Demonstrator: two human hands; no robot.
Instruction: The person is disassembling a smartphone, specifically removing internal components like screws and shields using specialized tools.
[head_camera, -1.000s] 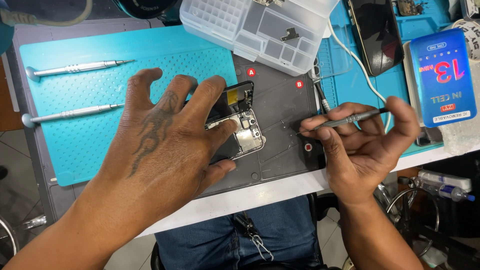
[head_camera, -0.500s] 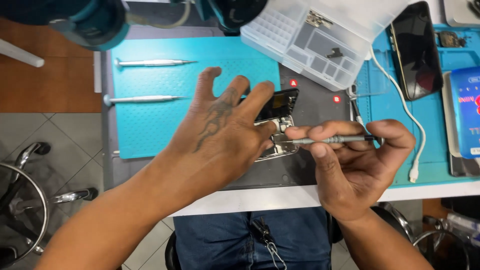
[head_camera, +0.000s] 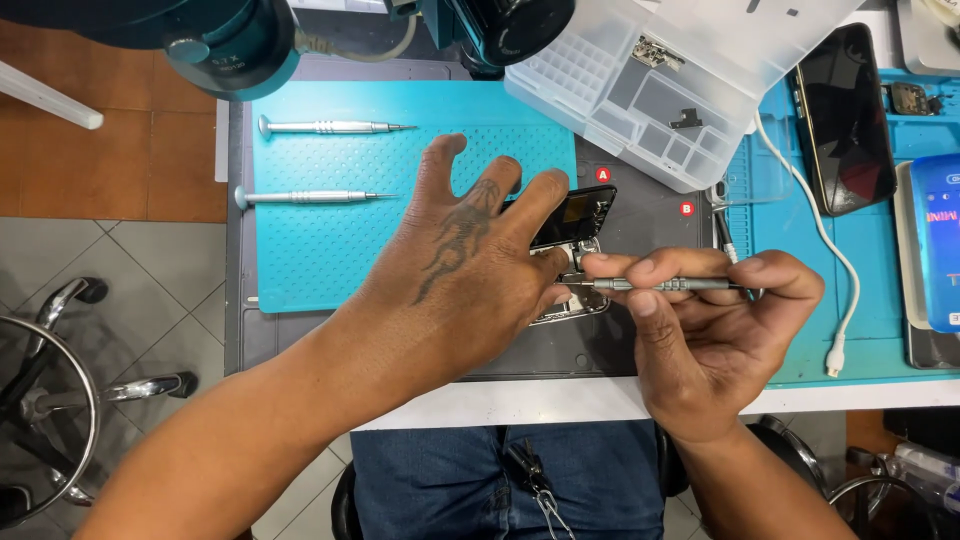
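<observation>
Beside the teal mat (head_camera: 330, 250), the opened phone (head_camera: 575, 225) is pinned flat by the spread left hand (head_camera: 470, 270) while a screwdriver (head_camera: 665, 285) is pinched, tip inward, by the right hand (head_camera: 710, 330).

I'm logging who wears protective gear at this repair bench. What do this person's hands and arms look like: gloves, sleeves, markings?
Both are bare: no gloves, no sleeves in view, no rings or watch visible. The left hand carries a dark tattoo across its back, running toward the fingers. The right hand shows no markings.
</observation>
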